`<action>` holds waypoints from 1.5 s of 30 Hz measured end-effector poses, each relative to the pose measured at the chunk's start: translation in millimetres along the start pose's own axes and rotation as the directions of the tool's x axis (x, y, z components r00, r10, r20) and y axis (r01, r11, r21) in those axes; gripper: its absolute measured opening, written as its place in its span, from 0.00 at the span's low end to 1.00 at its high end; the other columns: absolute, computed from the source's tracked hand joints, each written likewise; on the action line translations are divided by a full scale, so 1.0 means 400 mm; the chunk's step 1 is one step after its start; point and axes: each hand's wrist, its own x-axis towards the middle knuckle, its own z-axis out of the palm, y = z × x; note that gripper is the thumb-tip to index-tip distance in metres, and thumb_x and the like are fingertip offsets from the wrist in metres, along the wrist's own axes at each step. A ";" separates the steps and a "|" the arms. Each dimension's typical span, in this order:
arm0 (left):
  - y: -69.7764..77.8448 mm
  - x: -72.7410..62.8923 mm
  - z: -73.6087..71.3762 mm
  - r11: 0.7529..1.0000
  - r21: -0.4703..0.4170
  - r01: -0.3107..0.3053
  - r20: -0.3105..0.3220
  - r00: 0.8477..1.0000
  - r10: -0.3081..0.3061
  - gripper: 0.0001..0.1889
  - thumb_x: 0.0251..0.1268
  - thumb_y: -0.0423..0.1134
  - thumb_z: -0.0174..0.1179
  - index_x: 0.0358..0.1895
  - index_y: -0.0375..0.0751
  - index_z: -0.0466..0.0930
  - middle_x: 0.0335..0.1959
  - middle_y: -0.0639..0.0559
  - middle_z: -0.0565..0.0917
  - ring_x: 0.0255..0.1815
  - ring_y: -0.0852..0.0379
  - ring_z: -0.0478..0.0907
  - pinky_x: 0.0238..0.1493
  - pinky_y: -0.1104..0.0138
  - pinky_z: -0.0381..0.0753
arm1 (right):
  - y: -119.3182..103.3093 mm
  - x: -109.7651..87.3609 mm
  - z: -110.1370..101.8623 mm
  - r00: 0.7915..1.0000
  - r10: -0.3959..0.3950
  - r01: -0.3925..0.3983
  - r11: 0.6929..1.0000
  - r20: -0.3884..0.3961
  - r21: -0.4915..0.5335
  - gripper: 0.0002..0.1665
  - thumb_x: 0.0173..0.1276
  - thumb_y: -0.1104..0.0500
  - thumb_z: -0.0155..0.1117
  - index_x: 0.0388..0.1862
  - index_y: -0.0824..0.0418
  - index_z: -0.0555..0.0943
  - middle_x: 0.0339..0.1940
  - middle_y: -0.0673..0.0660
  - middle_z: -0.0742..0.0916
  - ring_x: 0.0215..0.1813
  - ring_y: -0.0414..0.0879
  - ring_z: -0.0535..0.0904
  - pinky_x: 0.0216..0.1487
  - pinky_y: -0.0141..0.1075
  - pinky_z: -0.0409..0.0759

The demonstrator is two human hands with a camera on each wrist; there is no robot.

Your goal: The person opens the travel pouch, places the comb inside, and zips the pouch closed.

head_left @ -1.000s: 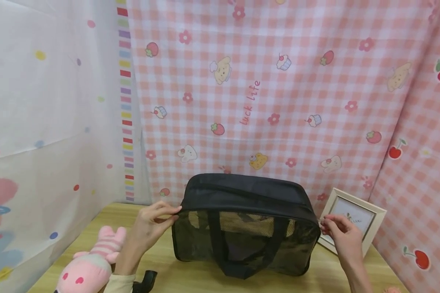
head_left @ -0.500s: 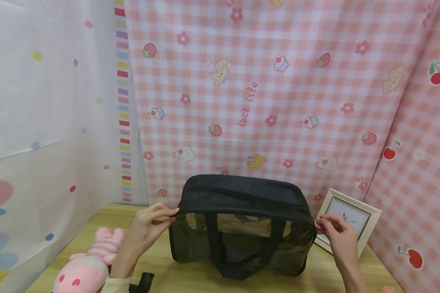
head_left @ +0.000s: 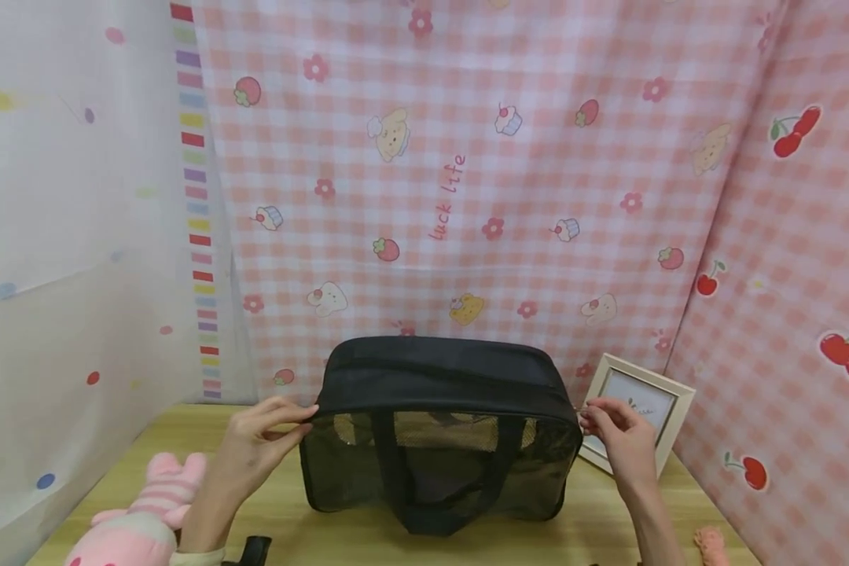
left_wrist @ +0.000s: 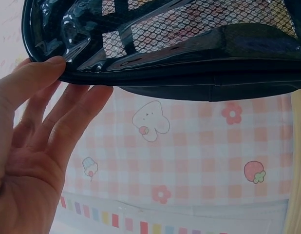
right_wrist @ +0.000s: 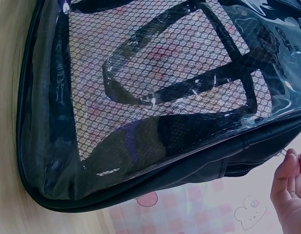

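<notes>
A black bag (head_left: 442, 385) with see-through sides stands upright on the wooden table in the head view, its strap handle (head_left: 428, 523) hanging down the front. My left hand (head_left: 255, 444) pinches the upper left corner between thumb and fingers; the left wrist view shows the thumb on the clear side. At the bag's upper right end, my right hand (head_left: 628, 444) pinches a small, thin metallic piece that looks like a zipper pull (right_wrist: 284, 152). A zipper (right_wrist: 238, 171) runs along the top edge near it. Mesh (right_wrist: 170, 63) shows through the clear panel.
A pink striped plush toy (head_left: 137, 519) lies at the left. Behind my right hand, a cream picture frame (head_left: 668, 428) leans near the checked curtain. A black object (head_left: 256, 550) sits beside my left wrist, and a peach-coloured item (head_left: 711, 544) at the front right.
The head view has turned to the right, so the bag, hands and surroundings appear further left. Both hands keep their holds at the bag's two ends.
</notes>
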 end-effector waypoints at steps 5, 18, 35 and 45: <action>-0.002 -0.012 -0.022 0.999 0.025 0.021 0.018 1.000 -0.021 0.21 0.39 0.14 0.69 0.40 0.33 0.87 0.30 0.52 0.83 0.33 0.61 0.80 0.23 0.74 0.82 | 0.032 -0.005 0.021 1.000 0.008 -0.008 1.000 -0.014 0.008 0.02 0.66 0.71 0.60 0.34 0.71 0.80 0.25 0.55 0.84 0.28 0.43 0.82 0.29 0.31 0.83; -0.007 -0.028 0.010 0.999 0.020 -0.037 -0.028 0.999 0.038 0.25 0.35 0.10 0.67 0.41 0.34 0.87 0.30 0.46 0.82 0.31 0.61 0.80 0.25 0.74 0.83 | 0.007 0.014 0.003 0.998 -0.047 0.054 0.988 0.053 -0.144 0.12 0.68 0.66 0.60 0.41 0.78 0.77 0.28 0.56 0.86 0.30 0.42 0.83 0.32 0.32 0.84; -0.008 0.002 -0.007 0.997 0.081 -0.019 0.035 0.999 0.016 0.22 0.39 0.11 0.66 0.42 0.30 0.85 0.33 0.48 0.81 0.34 0.53 0.81 0.29 0.73 0.84 | -0.058 0.056 0.016 0.983 -0.044 0.101 0.939 0.177 -0.330 0.10 0.69 0.64 0.59 0.40 0.73 0.79 0.29 0.57 0.86 0.30 0.43 0.83 0.32 0.31 0.84; 0.001 -0.004 0.005 0.990 0.144 0.003 0.037 0.999 -0.008 0.23 0.37 0.10 0.67 0.39 0.35 0.85 0.34 0.51 0.80 0.34 0.53 0.81 0.28 0.74 0.83 | -0.070 0.054 0.012 0.972 -0.046 0.138 0.904 0.229 -0.405 0.14 0.70 0.61 0.60 0.42 0.74 0.79 0.29 0.54 0.86 0.31 0.43 0.84 0.30 0.31 0.84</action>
